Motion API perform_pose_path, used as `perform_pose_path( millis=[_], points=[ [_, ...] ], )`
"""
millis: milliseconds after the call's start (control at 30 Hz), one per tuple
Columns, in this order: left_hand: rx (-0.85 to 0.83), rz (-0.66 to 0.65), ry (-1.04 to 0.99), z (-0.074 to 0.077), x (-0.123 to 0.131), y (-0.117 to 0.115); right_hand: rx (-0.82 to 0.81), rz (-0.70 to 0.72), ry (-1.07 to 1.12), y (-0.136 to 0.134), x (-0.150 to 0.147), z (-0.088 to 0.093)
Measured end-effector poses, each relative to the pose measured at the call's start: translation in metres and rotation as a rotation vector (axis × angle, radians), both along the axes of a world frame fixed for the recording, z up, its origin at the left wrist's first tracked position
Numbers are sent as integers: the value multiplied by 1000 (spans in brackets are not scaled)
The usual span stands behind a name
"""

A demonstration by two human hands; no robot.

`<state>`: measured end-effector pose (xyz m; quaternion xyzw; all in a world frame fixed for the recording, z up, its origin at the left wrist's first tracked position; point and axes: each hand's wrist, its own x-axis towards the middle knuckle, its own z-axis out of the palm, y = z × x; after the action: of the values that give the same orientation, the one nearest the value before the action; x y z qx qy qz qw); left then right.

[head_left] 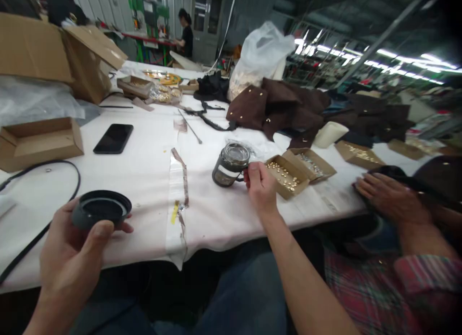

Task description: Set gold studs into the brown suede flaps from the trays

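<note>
- Gripping a dark mug [231, 157] by its handle with the right hand [263, 188]; thumb and fingers pinch the handle from the mug's 4 o'clock side. Mug's mid-table, near the front edge; can't tell if its base touches the tablecloth [144, 181]. Clock below is centered on it.
- Left hand [72, 246], between 8 and 9 o'clock: fingers curled around a round black cap [103, 207], thumb on the near side. Cap's hollow side faces up, well apart from the mug.
- 9 o'clock: black phone [113, 138] lying flat, shallow cardboard tray [41, 145] beyond it.
- 8 o'clock: tape strip [176, 183] on the cloth.
- 10 o'clock: thin metal rod [190, 126].
- 3 to 4 o'clock: stud box [287, 178] with gold-colored studs, near the right hand; second small box [312, 164] of silvery parts just beside.
- 1 to 2 o'clock: brown fabric pieces [277, 106] heaped up, white plastic bag [262, 56] behind.
- Farther out, between 3 and 4 o'clock: co-worker's hand [393, 198] on dark material, plaid sleeve [426, 272].
</note>
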<state>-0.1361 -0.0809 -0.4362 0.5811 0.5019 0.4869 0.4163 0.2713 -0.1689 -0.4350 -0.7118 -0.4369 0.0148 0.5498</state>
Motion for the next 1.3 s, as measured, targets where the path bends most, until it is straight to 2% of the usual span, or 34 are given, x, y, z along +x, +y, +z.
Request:
perform_pose_path(
  millis=[133, 267, 533, 600, 700, 800, 867, 933, 1067, 1167, 1300],
  points=[
    [-92, 6, -8, 3, -1, 2, 22, 27, 6, -1, 1, 1],
    [-168, -80, -156, 5, 2, 8, 27, 42, 15, 0, 2, 0],
    [-142, -43, -118, 0, 7, 14, 51, 63, 27, 1, 4, -1],
    [-127, -44, -103, 7, 5, 14, 52, 51, 20, 1, 4, -2],
    [-7, 1, -34, 27, -2, 20, 61, 40, -9, 2, 3, -3],
    [118, 118, 161, 47, -12, 32, 42, 38, -17, 3, 2, -2],
    [119, 115, 268, 50, -19, 38, 29, 30, -13, 3, 1, 0],
    [96, 70, 305, 44, -23, 41, 27, 28, -11, 3, 1, 0],
    [40, 65, 282, 18, -23, 41, 31, 41, -13, 2, 6, -5],
    [-8, 88, 214, 0, -16, 42, 58, 29, -19, 5, 10, -10],
    [-23, 71, 140, -14, -4, 48, 110, -29, -36, 8, 6, -5]
  ],
)
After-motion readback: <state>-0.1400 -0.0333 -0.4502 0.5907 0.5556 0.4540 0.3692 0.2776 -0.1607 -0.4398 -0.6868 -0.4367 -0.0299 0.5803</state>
